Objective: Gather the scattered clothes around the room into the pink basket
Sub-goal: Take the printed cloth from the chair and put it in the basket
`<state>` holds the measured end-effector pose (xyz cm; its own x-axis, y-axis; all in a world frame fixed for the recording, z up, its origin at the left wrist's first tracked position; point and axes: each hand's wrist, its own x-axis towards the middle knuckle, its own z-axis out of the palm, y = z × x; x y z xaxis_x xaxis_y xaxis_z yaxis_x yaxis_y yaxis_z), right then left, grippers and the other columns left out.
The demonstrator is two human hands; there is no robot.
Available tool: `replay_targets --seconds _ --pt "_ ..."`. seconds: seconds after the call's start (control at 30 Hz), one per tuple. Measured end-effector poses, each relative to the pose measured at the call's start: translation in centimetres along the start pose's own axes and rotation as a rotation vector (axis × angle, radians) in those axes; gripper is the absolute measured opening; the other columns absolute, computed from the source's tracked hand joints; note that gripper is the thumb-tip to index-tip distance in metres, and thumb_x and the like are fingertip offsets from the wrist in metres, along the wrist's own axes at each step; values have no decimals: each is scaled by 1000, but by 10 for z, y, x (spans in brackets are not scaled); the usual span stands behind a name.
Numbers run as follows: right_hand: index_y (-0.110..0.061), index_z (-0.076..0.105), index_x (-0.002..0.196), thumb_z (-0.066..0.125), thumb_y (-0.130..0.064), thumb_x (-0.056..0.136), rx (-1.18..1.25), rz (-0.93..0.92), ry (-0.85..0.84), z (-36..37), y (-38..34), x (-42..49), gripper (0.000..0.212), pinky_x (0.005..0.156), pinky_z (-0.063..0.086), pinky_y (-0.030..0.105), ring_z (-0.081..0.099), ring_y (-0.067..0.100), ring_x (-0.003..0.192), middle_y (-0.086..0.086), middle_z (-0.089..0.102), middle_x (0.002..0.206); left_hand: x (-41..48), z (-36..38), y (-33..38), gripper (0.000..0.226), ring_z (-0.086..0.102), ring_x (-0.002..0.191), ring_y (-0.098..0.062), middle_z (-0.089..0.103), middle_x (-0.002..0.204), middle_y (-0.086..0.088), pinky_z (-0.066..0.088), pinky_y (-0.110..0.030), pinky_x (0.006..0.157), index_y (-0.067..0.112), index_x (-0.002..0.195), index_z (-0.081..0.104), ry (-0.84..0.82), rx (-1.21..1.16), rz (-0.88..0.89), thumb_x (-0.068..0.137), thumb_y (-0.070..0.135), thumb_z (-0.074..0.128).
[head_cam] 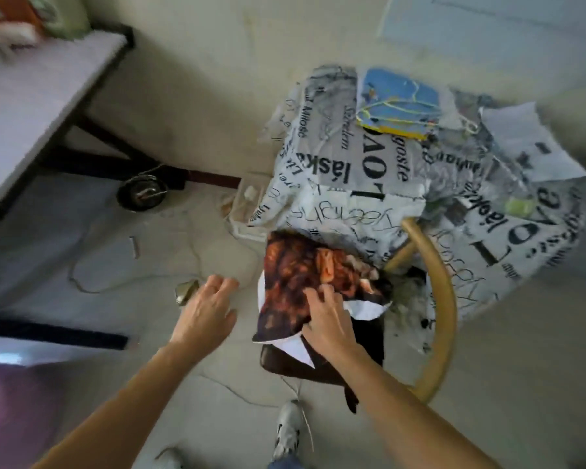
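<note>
A brown and orange printed garment (295, 282) with a white inside lies over a dark brown cloth (285, 362) on a seat beside a curved wooden chair arm (444, 299). My right hand (325, 319) lies on the printed garment, its fingers curled into the fabric. My left hand (210, 309) hovers just left of it over the floor, fingers spread and holding nothing. A pink shape (11, 411) at the lower left edge is blurred; I cannot tell whether it is the basket.
A white cloth with black lettering (352, 170) covers the round furniture behind, with a blue item (400, 103) and a paper sheet (528, 140) on top. A bed (24, 106) stands at left. A dark bowl (141, 194), cords and small litter lie on the floor. My shoe (288, 431) shows below.
</note>
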<state>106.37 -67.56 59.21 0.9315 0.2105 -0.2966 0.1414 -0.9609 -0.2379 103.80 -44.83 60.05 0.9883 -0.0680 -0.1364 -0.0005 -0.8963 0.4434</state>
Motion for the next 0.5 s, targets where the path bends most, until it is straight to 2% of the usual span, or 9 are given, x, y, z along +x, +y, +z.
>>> replay_targets --seconds 0.13,0.3,0.4,0.47,0.5 --pt "-23 34 140 62 -22 86 88 192 -99 18 95 -4 60 92 48 41 37 30 126 6 29 140 37 70 68 45 63 77 -38 59 97 -15 54 -41 60 15 112 53 -155 34 77 72 9 71" --pt "-24 29 143 59 -19 88 137 304 -183 57 144 -13 63 98 45 40 33 28 130 7 23 147 58 115 75 54 57 102 -33 46 125 -9 54 -42 74 19 131 41 -297 193 47 82 7 61" --pt "-26 27 143 63 -19 87 127 317 -158 74 168 4 67 100 45 41 29 30 135 8 17 152 74 139 72 72 60 99 -35 43 136 -14 54 -40 65 18 141 38 -298 271 59 77 1 66" --pt "-25 27 144 67 -20 85 116 302 -126 80 182 21 71 101 44 43 24 33 138 10 15 154 86 153 75 78 62 98 -36 43 140 -15 52 -36 56 19 136 44 -299 321 114 67 -3 71" --pt "-25 27 145 69 -21 83 100 296 -118 85 189 30 75 102 43 44 23 34 139 11 13 155 88 165 74 78 60 104 -35 39 144 -14 50 -35 56 20 134 45 -317 344 126 65 -3 71"
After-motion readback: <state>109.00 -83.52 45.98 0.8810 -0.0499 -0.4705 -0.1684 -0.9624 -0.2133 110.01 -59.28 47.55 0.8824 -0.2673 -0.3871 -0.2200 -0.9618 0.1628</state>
